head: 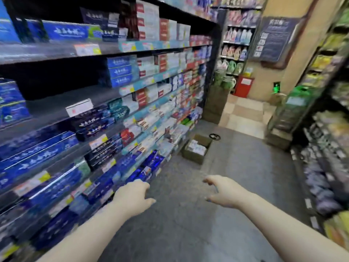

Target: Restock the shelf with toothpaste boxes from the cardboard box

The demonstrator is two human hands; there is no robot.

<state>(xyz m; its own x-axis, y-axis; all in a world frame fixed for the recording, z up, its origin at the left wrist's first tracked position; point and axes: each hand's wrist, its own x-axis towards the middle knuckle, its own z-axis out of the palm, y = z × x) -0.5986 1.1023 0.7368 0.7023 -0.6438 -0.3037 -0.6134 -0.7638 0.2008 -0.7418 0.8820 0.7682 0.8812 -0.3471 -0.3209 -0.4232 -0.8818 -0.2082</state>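
Observation:
A tall shelf unit fills the left side, stocked with rows of blue, white and red toothpaste boxes. An open brown cardboard box with white packs inside stands on the floor against the shelf's foot, well ahead of me. My left hand hangs in the air close to the lowest shelves, fingers loosely curled, holding nothing. My right hand is out over the aisle floor, fingers and thumb loosely curved, empty too. The whole picture is blurred by motion.
A second shelf unit with yellow and purple goods lines the right side. The grey floor aisle runs between them. Bottles on racks, a red box and a dark notice board stand at the far end.

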